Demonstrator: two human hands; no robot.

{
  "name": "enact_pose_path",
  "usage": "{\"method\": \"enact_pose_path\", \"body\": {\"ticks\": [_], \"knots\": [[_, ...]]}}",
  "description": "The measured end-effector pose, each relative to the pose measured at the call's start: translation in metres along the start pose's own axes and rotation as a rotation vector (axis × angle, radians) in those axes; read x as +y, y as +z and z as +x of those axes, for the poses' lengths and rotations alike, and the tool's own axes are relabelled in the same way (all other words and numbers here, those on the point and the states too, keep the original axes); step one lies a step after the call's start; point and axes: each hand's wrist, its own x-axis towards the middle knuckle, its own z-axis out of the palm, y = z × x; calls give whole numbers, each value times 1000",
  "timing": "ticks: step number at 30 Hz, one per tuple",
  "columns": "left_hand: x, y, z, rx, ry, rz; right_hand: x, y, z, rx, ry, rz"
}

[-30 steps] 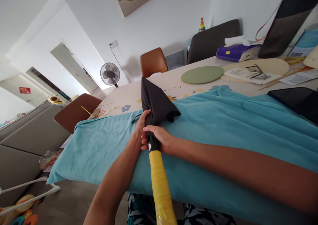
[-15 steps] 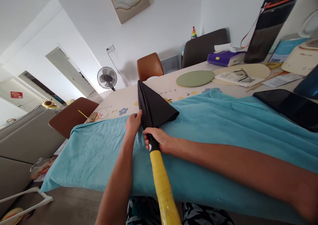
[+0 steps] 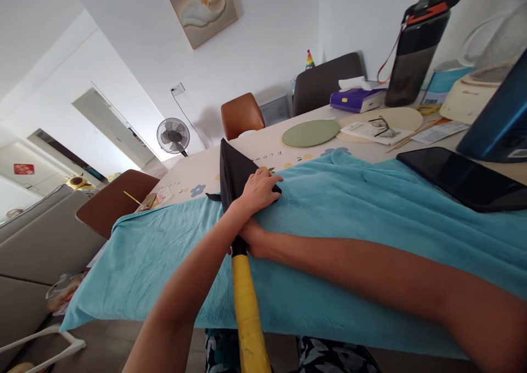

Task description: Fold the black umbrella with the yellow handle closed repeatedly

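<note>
- Taking the umbrella as the centre of the clock and straight ahead as 12, I see a grey sofa (image 3: 37, 241) over at 9.
- The pale tabletop (image 3: 267, 139), printed with flowers, runs beneath everything in front of the person.
- A turquoise blanket (image 3: 337, 224) covers its near half and hangs over the edge, one corner drooping towards 8.
- Of three chairs, the brown one (image 3: 111, 200) is at 9, the orange one (image 3: 242, 115) at 12, the dark one (image 3: 329, 82) at 1.
- A fan (image 3: 173, 135) stands between 10 and 11.
- The folded black umbrella (image 3: 234, 167) lies in the middle, over the blanket, its pointed end reaching to 12 above bare tabletop and its yellow handle (image 3: 248, 312) running to 6, down between the knees.
- A dark bottle (image 3: 411, 62) stands upright near 2, with a green mat (image 3: 310, 133) closer in, between 1 and 2.
- A black tablet (image 3: 457, 175) lies flat near 3.
- The left hand (image 3: 260, 189) rests palm down across the black fabric, fingers bent and slightly apart; I cannot tell whether it pinches any.
- The right hand (image 3: 253, 238), partly hidden beneath the left wrist, grips the umbrella just above the yellow.
- Glasses (image 3: 381, 124) sit on papers at 2.
</note>
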Motion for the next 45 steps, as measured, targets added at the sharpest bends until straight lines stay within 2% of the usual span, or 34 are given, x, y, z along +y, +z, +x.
{"method": "enact_pose_path", "body": {"ticks": [2,4,7,9,11,13,17,20,23,25,29,34,38,41,45], "knots": [[-4,1,8,-28,-10,3,-1,1,-1,2,1,-26],[-12,-3,11,-21,-11,-96,-1,1,-3,-13,16,-62],[-27,-14,8,7,-51,-364,-2,2,-4,-28,58,-99],[-35,-21,3,49,-134,-558,-2,2,-4,-23,69,-114],[-40,-27,-3,150,-233,-702,-2,2,-3,-17,70,-131],[-42,-30,-9,306,-307,-788,-2,1,-1,-10,65,-140],[-44,-37,-26,592,-351,-843,-1,1,0,-1,65,-130],[-48,-44,-46,750,-398,-877,-2,1,-2,-15,61,-124],[-58,-49,-70,856,-457,-916,-3,3,-4,-15,60,-132],[-67,-50,-85,880,-499,-956,-3,3,-4,-9,59,-138],[-83,-50,-105,851,-557,-1126,-3,3,-2,-15,76,-137],[-92,-53,-111,863,-516,-1295,-1,1,1,-27,84,-121],[-96,-56,-116,858,-547,-1442,-1,0,1,-31,89,-110],[-103,-53,-129,869,-645,-1390,-3,2,-1,-36,93,-83],[-114,-42,-155,888,-803,-1168,-5,3,-3,-35,96,-45]]}}
